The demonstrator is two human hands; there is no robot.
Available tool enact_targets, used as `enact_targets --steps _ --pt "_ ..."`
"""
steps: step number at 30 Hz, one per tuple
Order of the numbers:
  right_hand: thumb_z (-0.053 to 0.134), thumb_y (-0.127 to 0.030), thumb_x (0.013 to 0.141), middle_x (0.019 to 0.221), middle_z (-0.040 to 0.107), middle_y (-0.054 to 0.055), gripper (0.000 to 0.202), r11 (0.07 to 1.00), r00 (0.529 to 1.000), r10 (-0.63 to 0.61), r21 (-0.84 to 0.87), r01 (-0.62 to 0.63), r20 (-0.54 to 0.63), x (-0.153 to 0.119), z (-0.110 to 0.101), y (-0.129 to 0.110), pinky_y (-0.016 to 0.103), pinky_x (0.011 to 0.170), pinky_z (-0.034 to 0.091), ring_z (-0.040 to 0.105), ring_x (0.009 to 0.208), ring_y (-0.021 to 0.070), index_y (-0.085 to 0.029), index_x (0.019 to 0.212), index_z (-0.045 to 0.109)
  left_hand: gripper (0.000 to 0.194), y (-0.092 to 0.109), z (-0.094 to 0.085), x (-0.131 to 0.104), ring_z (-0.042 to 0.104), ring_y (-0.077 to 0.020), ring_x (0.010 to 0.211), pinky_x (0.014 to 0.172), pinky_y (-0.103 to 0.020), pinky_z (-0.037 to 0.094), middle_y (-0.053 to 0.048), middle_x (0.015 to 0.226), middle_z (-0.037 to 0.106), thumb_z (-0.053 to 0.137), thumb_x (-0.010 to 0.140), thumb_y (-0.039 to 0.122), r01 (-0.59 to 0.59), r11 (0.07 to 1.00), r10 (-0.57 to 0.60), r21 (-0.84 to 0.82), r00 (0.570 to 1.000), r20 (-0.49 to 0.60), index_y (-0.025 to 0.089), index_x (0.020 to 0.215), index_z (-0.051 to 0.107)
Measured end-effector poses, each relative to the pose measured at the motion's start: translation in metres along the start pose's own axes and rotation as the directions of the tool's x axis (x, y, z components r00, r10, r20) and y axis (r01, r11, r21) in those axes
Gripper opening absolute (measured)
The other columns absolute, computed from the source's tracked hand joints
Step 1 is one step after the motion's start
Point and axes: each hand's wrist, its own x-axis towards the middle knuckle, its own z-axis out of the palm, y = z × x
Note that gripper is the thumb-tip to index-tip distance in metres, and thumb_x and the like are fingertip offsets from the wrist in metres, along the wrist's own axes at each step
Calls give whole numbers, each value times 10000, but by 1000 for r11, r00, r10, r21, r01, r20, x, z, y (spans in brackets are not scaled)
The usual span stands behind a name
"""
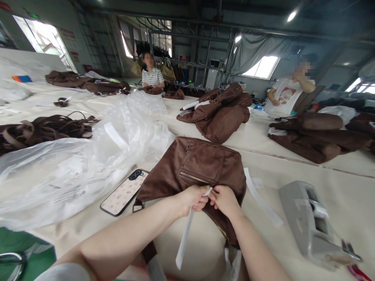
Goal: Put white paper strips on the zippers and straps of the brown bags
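Note:
A brown bag [205, 160] lies on the table in front of me, its brass zipper [195, 176] running across the upper panel. My left hand [193, 200] is closed around a white strip [184, 240], whose long tail hangs down below the fist. Close beside it, my right hand [224, 201] pinches at the strip's short upper end, near the end of the zipper. Both hands rest against the bag's lower edge. The fingertips overlap, so what exactly sits between the right fingers is partly hidden.
A phone in a patterned case [124, 193] lies left of the bag, by crumpled clear plastic [73, 175]. On the right are a loose white strip [260, 199] and a grey tape dispenser [307, 222]. More brown bags [222, 113] lie beyond; two people are farther back.

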Motion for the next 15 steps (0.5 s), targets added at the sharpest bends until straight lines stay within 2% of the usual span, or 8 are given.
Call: enact_targets --steps 2,3,5,6,7,9,11,15 --pt "495 -242 836 530 619 -5 236 1000 1000 -2 17 2 11 -3 -4 -1 163 360 382 530 373 81 -165 641 604 453 -2 1 -1 263 -71 365 399 -207 234 60 469 350 323 937 443 -187 941 228 280 966 -121 144 739 599" --pt "489 -232 832 554 626 -9 202 999 1000 4 48 -5 14 -4 -6 -1 162 363 386 537 383 81 -166 686 612 432 -2 1 -3 375 -90 418 454 -220 321 28 509 437 331 940 408 -268 840 377 472 913 -153 142 746 611" --pt "479 -234 831 570 622 -17 170 984 999 33 173 -36 20 -7 -10 -2 160 359 385 543 389 81 -166 755 614 360 -2 -1 -7 559 -147 630 639 -266 437 -38 674 594 352 940 323 -303 505 626 808 773 -101 145 792 627" --pt "471 -256 841 561 614 -17 185 965 998 54 255 -59 29 -8 -12 -2 162 351 379 541 383 83 -162 768 613 333 -2 -1 -10 595 -174 732 715 -291 453 -61 766 635 350 942 289 -269 328 690 906 723 -34 147 827 628" --pt "460 -291 856 546 606 -13 223 939 996 76 333 -86 43 -8 -14 -3 163 342 373 537 375 86 -156 765 611 323 -1 -1 -12 609 -193 794 757 -313 461 -74 833 651 336 948 268 -225 179 713 958 701 31 147 863 623" --pt "417 -393 892 518 598 7 357 893 990 114 427 -139 83 -9 -16 -4 168 327 365 531 359 91 -142 730 612 318 0 1 -17 618 -209 809 742 -331 482 -84 874 649 304 957 235 -143 -20 698 989 707 116 145 909 606" --pt "370 -511 905 495 597 32 501 878 982 146 443 -185 120 -9 -16 -6 174 311 360 527 344 98 -132 686 613 262 0 4 -20 618 -207 777 692 -323 499 -85 873 632 333 939 191 -97 -157 648 983 741 176 138 932 590" --pt "334 -650 875 444 570 42 638 886 975 182 409 -219 128 -9 -14 -8 184 275 331 499 307 103 -133 615 602 169 -3 11 -23 610 -201 750 653 -306 506 -97 890 599 437 858 114 -80 -330 551 941 793 261 113 964 569"
